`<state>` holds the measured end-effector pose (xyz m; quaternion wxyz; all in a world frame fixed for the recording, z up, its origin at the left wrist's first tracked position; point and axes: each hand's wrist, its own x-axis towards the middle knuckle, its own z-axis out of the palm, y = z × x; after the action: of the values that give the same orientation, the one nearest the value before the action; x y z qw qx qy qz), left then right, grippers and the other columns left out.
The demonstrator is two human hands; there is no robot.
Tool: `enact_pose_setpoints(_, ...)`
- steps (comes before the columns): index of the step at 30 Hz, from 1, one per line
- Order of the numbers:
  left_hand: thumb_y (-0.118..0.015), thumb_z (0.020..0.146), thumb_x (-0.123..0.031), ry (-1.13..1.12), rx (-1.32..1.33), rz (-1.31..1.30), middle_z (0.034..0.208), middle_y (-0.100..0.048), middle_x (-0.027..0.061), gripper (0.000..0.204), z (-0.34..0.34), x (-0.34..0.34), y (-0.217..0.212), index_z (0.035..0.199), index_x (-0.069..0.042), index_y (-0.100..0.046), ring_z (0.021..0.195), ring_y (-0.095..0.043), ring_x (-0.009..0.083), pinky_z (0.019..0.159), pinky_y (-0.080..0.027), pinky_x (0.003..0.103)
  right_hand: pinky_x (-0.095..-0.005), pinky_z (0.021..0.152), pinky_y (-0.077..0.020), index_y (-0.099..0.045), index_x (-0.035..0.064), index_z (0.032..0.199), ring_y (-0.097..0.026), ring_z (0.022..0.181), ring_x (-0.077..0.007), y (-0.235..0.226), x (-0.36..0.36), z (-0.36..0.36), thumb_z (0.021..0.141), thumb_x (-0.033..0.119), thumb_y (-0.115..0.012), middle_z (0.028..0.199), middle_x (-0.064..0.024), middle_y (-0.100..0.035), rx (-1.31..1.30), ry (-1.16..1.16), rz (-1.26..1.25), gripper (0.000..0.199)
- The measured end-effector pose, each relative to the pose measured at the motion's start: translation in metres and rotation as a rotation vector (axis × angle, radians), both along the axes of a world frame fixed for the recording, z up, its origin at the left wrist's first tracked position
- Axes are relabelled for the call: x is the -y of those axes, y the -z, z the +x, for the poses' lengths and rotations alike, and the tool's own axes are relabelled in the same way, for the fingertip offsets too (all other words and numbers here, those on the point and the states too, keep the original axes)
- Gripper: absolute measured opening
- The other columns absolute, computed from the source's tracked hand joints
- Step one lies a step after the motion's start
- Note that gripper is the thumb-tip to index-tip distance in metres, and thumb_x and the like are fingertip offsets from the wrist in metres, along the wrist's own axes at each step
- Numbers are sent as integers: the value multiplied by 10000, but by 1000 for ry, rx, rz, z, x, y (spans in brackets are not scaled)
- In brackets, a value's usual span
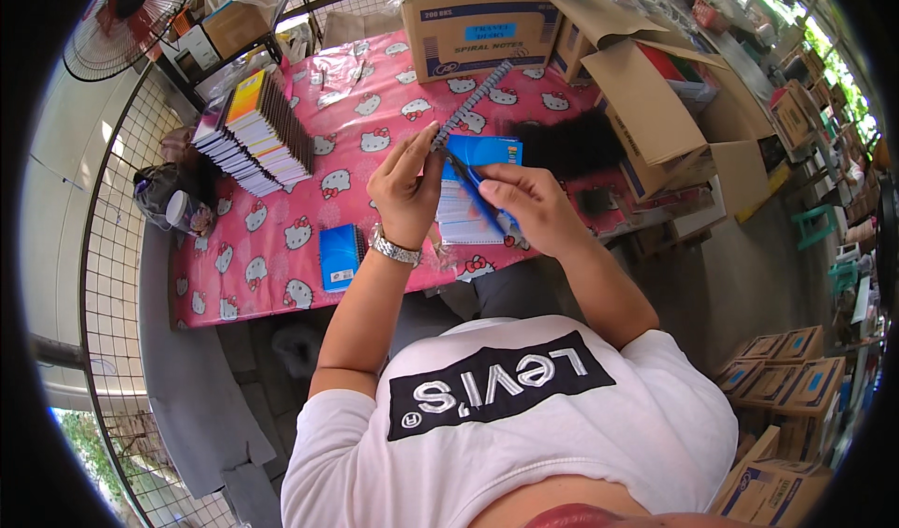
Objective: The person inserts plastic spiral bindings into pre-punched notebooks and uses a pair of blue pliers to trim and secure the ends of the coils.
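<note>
My left hand [407, 174], a metal watch on its wrist, is closed round the lower end of a grey spiral coil [478, 99]. The coil slants up to the right; whether pages hang from it is hidden. In my right hand [536, 208] are blue-handled pliers [465, 174], their jaws at the coil's end beside my left fingers. Below the pliers lies a blue-and-white notebook [464, 212], partly covered by my right hand. A small blue spiral notebook [342, 256] rests on the table to the left of my left wrist.
Tall stacks of notebooks [262, 135] stand on the left of the pink patterned table [267, 294]. A closed carton [482, 27] is at the back. To the right sit a dark heap [562, 154] and an open carton [660, 107]. A cup [183, 212] stands near the left edge.
</note>
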<state>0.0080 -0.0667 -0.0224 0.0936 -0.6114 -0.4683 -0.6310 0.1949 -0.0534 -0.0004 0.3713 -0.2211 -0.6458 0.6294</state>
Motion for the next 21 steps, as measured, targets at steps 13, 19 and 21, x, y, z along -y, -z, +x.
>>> enact_pose_setpoints(13, -650, 891, -15, -306, 1161, -378, 856, -592, 47, 214, -163, 116, 169, 1082, 36, -568, 671, -579, 106, 461, -538, 221, -417, 861, -496, -647, 37, 1117, -630, 972, -324, 247, -61, 97, 800, 225, -743, 1029, -172, -642, 764, 571, 558, 380)
enact_pose_setpoints(19, -717, 827, -56, -685, 554, -647, 897, -667, 106, 221, -161, 142, 212, 1007, 19, -614, 760, -630, 202, 694, -532, 347, -461, 862, -487, -686, 78, 1044, -591, 1029, -343, 205, -192, 106, 870, 319, -638, 1098, -165, -629, 1040, 934, 749, 302)
enact_pose_setpoints(21, -740, 806, -128, -748, 470, -784, 961, -704, 131, 251, -151, 136, 201, 1004, -4, -648, 868, -661, 273, 811, -497, 383, -494, 931, -481, -632, 91, 1180, -539, 1170, -329, 213, -231, 127, 891, 334, -621, 1221, -173, -577, 1356, 1044, 557, 378)
